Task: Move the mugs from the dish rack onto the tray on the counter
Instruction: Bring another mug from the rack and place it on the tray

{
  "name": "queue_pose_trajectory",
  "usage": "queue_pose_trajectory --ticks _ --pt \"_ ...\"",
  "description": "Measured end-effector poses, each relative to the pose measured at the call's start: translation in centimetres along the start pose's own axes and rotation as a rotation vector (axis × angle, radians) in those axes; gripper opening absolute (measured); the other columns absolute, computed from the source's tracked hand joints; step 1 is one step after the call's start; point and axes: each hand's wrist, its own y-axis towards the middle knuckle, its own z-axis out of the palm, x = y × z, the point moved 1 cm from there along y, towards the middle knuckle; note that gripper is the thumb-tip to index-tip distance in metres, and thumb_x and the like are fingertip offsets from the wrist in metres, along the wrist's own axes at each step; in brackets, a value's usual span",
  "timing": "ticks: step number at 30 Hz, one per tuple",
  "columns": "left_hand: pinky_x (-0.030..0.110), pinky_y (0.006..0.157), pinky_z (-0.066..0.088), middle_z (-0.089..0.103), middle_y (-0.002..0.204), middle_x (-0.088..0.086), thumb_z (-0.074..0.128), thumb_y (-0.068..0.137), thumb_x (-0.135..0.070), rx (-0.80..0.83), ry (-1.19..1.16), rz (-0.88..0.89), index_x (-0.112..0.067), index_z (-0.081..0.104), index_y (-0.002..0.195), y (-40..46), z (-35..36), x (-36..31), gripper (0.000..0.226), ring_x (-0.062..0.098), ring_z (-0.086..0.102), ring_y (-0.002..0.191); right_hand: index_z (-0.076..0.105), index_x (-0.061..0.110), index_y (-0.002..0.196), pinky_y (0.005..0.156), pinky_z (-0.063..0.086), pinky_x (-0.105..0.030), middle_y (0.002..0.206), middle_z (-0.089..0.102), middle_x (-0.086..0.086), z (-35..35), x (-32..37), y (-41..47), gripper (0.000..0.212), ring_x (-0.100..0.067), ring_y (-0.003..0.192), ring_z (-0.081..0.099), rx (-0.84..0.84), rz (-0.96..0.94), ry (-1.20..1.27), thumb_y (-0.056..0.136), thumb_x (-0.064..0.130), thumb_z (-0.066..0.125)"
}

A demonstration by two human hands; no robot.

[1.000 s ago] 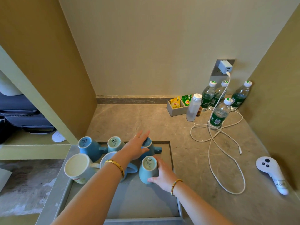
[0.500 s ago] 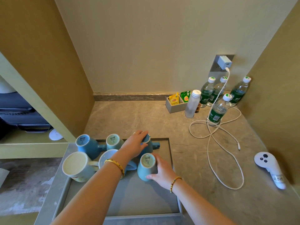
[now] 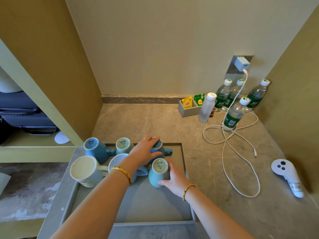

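Here both hands are down among the mugs on the grey tray (image 3: 172,211), each closed on one. The left hand (image 3: 144,152) lies over a dark-blue mug (image 3: 159,147) that is tipped on its side, handle pointing away to the right, with fingers and thumb curled round its body. The right hand (image 3: 173,175) wraps a light-blue mug (image 3: 158,171) standing upside down just nearer than the left hand. Left of the left hand stand two more upturned blue mugs (image 3: 94,148) and a cream mug (image 3: 85,170), and a white-lined mug (image 3: 119,163) lies partly hidden under the left wrist. No dish rack is visible. This looks like the placing step. Next, I judge, the tipped mug needs righting and setting down before both hands let go.
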Motion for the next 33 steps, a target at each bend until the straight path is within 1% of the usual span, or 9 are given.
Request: queue_pose_trajectory --ticks 4,7,9,12,16,20,25,29,33 --pt "0.029 0.097 0.038 0.052 0.126 0.005 0.055 0.089 -0.042 -0.25 -0.122 0.014 -0.019 0.055 0.124 -1.6 -0.4 -0.7 0.042 0.022 0.048 0.116 0.036 0.033 0.129 0.106 0.038 -0.041 0.132 0.049 0.007 -0.1 0.2 -0.1 0.07 -0.019 0.121 0.044 0.009 0.002 0.017 0.071 0.029 0.076" --pt "0.022 0.092 0.033 0.054 0.126 -0.001 0.059 0.082 -0.053 -0.051 -0.054 0.104 -0.023 0.054 0.124 -3.0 0.0 -1.4 0.052 0.016 0.047 0.116 0.04 0.029 0.129 0.103 0.041 -0.033 0.128 0.05 0.006 -0.6 0.1 -0.3 0.072 -0.014 0.119 0.047 -0.003 0.006 0.016 0.068 0.026 0.078" --pt "0.024 0.094 0.034 0.052 0.128 -0.003 0.063 0.075 -0.058 0.064 0.047 0.134 -0.026 0.05 0.128 -3.7 0.4 -1.6 0.063 0.015 0.046 0.117 0.039 0.027 0.13 0.103 0.041 -0.03 0.13 0.047 0.004 -0.8 -0.3 -0.6 0.071 -0.014 0.12 0.046 0.009 0.024 -0.004 0.07 0.022 0.077" --pt "0.029 0.093 0.041 0.052 0.127 -0.002 0.065 0.077 -0.051 0.109 0.228 0.164 -0.024 0.045 0.131 -4.2 1.1 -1.6 0.064 0.017 0.049 0.116 0.037 0.022 0.132 0.101 0.037 -0.024 0.136 0.042 -0.002 -0.9 -0.8 -1.0 0.059 -0.017 0.123 0.045 0.038 0.062 -0.043 0.081 0.013 0.066" --pt "0.03 0.093 0.043 0.052 0.13 -0.002 0.063 0.08 -0.044 0.076 0.203 0.12 -0.023 0.042 0.133 -4.7 1.6 -1.7 0.06 0.017 0.05 0.117 0.041 0.019 0.132 0.103 0.039 -0.028 0.137 0.044 -0.005 -1.4 0.0 -0.8 0.051 -0.02 0.123 0.046 -0.019 0.068 -0.062 0.085 0.002 0.049" --pt "0.03 0.095 0.042 0.051 0.13 -0.002 0.061 0.082 -0.043 0.03 0.183 0.103 -0.024 0.041 0.134 -5.1 2.1 -1.8 0.059 0.017 0.048 0.117 0.041 0.019 0.134 0.098 0.036 -0.021 0.133 0.047 -0.001 -3.6 2.4 0.8 0.047 -0.018 0.127 0.043 -0.206 0.015 0.046 0.091 0.003 0.044" --pt "0.032 0.098 0.039 0.051 0.132 -0.001 0.048 0.089 -0.05 -0.024 0.186 0.045 -0.025 0.042 0.135 -6.0 1.8 -1.0 0.053 0.019 0.045 0.121 0.036 0.015 0.14 0.109 0.027 -0.028 0.145 0.038 -0.003 -5.3 5.7 3.7 0.051 -0.018 0.135 0.034 -0.147 -0.119 -0.093 0.092 0.019 0.054" --pt "0.033 0.097 0.037 0.054 0.129 0.005 0.036 0.097 -0.038 -0.121 0.298 -0.04 -0.017 0.05 0.127 -6.8 0.3 0.4 0.039 0.023 0.048 0.117 0.044 0.012 0.136 0.107 0.03 -0.026 0.141 0.043 -0.005 -4.3 6.3 4.9 0.046 -0.02 0.131 0.04 -0.055 -0.129 -0.147 0.092 0.016 0.055" --pt "0.031 0.099 0.037 0.051 0.133 0.004 0.037 0.098 -0.03 -0.168 0.26 -0.06 -0.018 0.05 0.13 -7.9 -0.8 1.1 0.036 0.022 0.046 0.12 0.052 0.01 0.127 0.103 0.035 -0.026 0.132 0.049 -0.006 -3.1 6.5 4.4 0.035 -0.021 0.125 0.043 -0.211 -0.174 -0.147 0.092 0.01 0.05"
